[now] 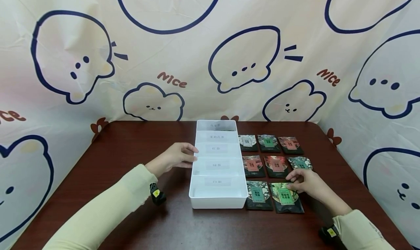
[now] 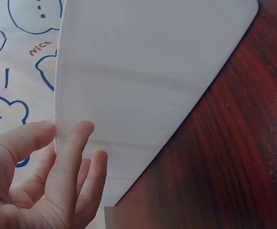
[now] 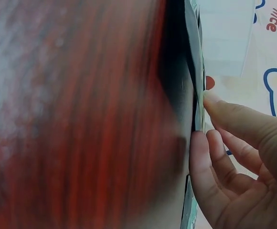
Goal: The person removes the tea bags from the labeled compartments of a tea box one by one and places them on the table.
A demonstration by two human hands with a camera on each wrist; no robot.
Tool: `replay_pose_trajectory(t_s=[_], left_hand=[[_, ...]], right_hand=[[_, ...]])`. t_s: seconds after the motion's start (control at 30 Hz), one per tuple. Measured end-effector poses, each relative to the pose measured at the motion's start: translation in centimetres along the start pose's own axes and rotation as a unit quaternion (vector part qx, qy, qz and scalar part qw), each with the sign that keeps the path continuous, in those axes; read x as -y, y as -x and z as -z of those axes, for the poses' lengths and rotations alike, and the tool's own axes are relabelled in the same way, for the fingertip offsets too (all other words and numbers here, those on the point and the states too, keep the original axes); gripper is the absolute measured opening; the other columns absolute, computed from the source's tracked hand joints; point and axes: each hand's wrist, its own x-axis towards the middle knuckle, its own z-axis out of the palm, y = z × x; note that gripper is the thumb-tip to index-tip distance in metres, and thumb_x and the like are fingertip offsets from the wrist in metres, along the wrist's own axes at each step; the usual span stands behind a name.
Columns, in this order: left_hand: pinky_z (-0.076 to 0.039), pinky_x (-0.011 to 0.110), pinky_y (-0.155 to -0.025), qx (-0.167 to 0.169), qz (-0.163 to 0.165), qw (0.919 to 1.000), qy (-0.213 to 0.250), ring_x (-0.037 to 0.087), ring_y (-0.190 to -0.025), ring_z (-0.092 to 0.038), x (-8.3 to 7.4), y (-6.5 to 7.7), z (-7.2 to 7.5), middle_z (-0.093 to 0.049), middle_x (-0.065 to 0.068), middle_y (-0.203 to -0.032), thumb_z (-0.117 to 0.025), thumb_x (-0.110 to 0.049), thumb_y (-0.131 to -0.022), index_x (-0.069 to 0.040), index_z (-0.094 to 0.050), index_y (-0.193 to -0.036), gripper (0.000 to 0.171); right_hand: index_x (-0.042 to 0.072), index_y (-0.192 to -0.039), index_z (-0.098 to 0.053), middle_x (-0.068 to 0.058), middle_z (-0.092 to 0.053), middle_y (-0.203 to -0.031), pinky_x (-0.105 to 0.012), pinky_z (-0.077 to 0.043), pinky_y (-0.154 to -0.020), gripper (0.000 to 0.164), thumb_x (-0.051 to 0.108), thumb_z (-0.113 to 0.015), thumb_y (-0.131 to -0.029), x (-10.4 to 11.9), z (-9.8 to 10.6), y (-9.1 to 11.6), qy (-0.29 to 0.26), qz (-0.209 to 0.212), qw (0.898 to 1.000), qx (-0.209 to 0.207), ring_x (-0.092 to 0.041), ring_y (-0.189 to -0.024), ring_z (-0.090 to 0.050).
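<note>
The left hand (image 1: 174, 156) touches the left side of a long white divided box (image 1: 218, 203), its fingers fairly straight. In the left wrist view, fingertips (image 2: 85, 128) lie at the rim and against the outer wall. The right hand (image 1: 306, 180) pinches the edge of a green-and-black tea sachet (image 1: 284, 198) at the front right. The right wrist view shows this sachet (image 3: 196, 71) edge-on, between thumb and index finger. Beside it lies a teal-labelled sachet (image 1: 259, 196). Another teal-patterned sachet (image 1: 300, 162) is just beyond the right hand, partly covered by it.
The box's compartments carry printed paper labels (image 1: 216, 165). Further sachets lie in rows right of the box, including red-labelled ones (image 1: 276, 166) and a green-labelled one (image 1: 268, 143). A dark wooden table (image 1: 157, 224) bears everything; a cartoon-printed curtain (image 1: 197, 60) hangs behind.
</note>
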Motion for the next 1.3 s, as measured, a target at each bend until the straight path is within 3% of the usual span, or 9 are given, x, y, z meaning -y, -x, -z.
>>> replay_pose_trajectory(t_s=[0.9,1.1,1.3], left_hand=[[-0.059,0.041,-0.081,-0.001,0.001,1.0,-0.004,0.024,-0.087,-0.065,-0.1,0.1,0.0,-0.059,0.018,-0.112,-0.072,-0.002,-0.085,-0.002,-0.062,-0.112,0.029],[-0.06,0.04,-0.08,0.001,0.001,1.0,-0.005,0.024,-0.088,-0.065,-0.1,0.0,0.0,-0.059,0.018,-0.113,-0.072,-0.003,-0.085,-0.003,-0.062,-0.112,0.029],[-0.06,0.041,-0.081,0.0,0.0,1.0,-0.006,0.024,-0.088,-0.065,0.0,-0.1,0.0,-0.059,0.018,-0.113,-0.072,-0.003,-0.085,-0.002,-0.062,-0.112,0.029]], right_hand=[[0.001,-0.104,-0.066,-0.008,-0.063,-0.09,-0.028,-0.057,-0.061,0.03,0.02,-0.077,-0.083,0.3,0.3,0.0,0.005,0.001,1.0,-0.003,-0.018,-0.074,-0.061],[-0.001,-0.11,-0.064,-0.011,-0.063,-0.097,-0.034,-0.059,-0.064,0.034,0.021,-0.074,-0.086,1.5,1.7,-0.6,-0.021,0.037,0.999,-0.005,-0.021,-0.077,-0.064],[0.007,-0.116,-0.064,-0.008,-0.064,-0.106,-0.031,-0.058,-0.073,0.036,0.027,-0.072,-0.088,5.7,4.7,-1.1,-0.027,0.112,0.992,-0.043,-0.012,-0.089,-0.062]])
